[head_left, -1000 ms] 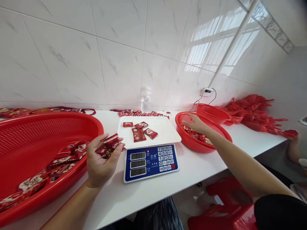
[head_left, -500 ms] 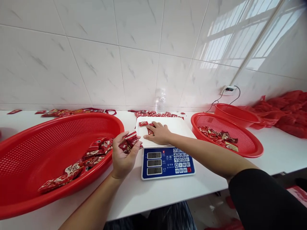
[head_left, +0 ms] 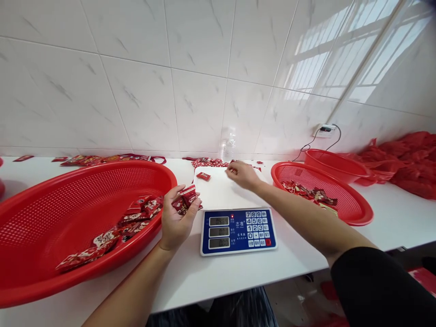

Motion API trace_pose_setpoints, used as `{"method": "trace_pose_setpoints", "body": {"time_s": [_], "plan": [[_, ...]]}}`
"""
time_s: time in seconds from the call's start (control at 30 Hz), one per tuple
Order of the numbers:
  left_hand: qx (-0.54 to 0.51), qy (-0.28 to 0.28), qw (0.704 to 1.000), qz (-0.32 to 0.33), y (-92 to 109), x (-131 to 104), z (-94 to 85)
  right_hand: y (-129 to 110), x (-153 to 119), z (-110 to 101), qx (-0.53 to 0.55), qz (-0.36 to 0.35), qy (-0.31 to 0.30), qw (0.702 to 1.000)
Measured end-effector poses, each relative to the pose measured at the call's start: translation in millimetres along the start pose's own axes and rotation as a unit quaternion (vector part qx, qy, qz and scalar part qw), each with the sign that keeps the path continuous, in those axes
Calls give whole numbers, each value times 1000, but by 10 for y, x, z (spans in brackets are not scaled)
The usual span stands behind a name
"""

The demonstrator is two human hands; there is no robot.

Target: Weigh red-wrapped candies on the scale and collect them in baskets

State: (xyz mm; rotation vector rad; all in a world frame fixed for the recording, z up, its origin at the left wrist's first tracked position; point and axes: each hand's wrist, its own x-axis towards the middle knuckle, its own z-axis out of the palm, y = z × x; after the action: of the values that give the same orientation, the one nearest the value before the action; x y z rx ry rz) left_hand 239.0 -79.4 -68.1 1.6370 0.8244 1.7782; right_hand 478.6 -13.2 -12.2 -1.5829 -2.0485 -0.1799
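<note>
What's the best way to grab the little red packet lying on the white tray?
Probably pinch the packet by its left and right ends, coming from above: it looks small and fairly flat, with bare tray on your side.

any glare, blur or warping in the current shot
Head view: a barred window's reflection glares off the tiled wall at upper right; same view, the right hand looks slightly blurred; also there, wide-angle stretch seems to draw out the left basket; the top readout is too faint to read surely.
</note>
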Motion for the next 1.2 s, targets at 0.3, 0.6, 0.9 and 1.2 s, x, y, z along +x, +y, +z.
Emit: {"method": "trace_pose_setpoints", "body": {"time_s": [0.3,0.6,0.9,1.2], "plan": [[-9,-1,1000,-14,15,-5,12,1171,-639,-873,-140,209,29,967],[-38,-15,997,-58,93,26,25,989,-497,-858,-144,235,-125,953],[-34,-15,997,-64,47,25,-2,-625,332,407,-10,-69,-170,983],[-65,-18,994,-82,140,37,-13,-334,93,197,6,-101,-110,989]]}}
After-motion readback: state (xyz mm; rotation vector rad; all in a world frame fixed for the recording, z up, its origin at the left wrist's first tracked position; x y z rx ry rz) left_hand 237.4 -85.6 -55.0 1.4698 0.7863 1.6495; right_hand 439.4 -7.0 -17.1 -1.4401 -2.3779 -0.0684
